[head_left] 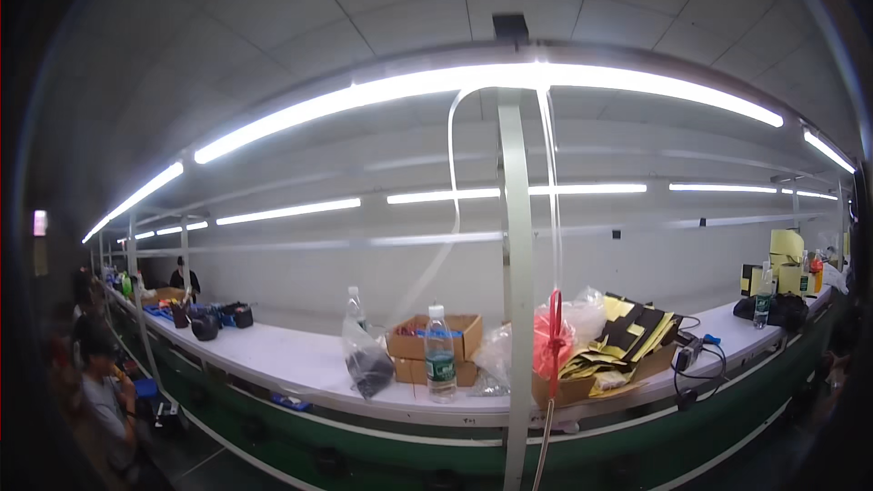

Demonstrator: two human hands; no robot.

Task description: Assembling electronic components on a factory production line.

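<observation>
Neither my left hand nor my right hand shows in the head view. Ahead of me runs a long white shelf (305, 364). A clear water bottle (440, 359) with a white cap stands upright near its front edge. Just behind is an open cardboard box (473, 338) with red and blue things in it. To the left, a clear plastic bag (368, 365) with dark contents sits before a second bottle (355, 305). Right of the post, another carton (650, 371) holds black and yellow sheets (627, 336) beside a pink plastic bag (548, 350).
A pale upright post (516, 264) stands in front of the shelf, with a red-wrapped cord (556, 318) hanging beside it. Cables and a power strip (688, 353) lie at right. A green conveyor belt (382, 455) runs below. At left, a person (109, 409) sits among others.
</observation>
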